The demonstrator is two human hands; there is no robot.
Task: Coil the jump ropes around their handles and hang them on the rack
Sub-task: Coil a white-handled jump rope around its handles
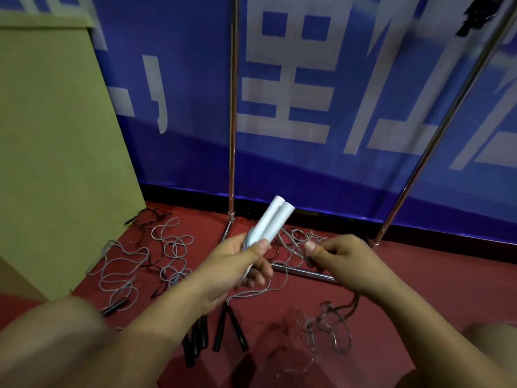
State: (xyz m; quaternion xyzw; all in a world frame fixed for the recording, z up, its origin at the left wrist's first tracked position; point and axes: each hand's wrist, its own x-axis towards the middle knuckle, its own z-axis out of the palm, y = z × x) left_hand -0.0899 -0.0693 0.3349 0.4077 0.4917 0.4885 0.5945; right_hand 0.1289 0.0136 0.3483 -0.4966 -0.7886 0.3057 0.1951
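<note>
Left hand (237,264) clamped round the lower ends of two white jump-rope handles (272,222), held side by side and tilted up and away, just in front of the rack's left upright (232,121). Thumb across the front of the handles, fingers wrapped behind. A few turns of grey rope (291,245) showing at the base of the handles, right at the thumb.

Right hand (341,261) just beside the left, apart from it, thumb and forefinger pinching that same grey rope, which runs slack between the two hands and down to the red floor (405,289).

Behind the hands, low along the floor, the rack's base bar (302,271); to the right, the rack's second upright (447,121), leaning in the wide-angle view. A dark bundle (475,15) high beside that upright, too blurred to identify.

Left of the rack's left upright, loose grey and black ropes (167,253) tangled on the floor. In front of the base bar, nearer the camera, several black handles (223,331) lying together, with another tangle of dark rope (327,326) to their right.

Blue banner (307,79) with large white characters behind the rack; tan cardboard panel (56,135) far left of it.
</note>
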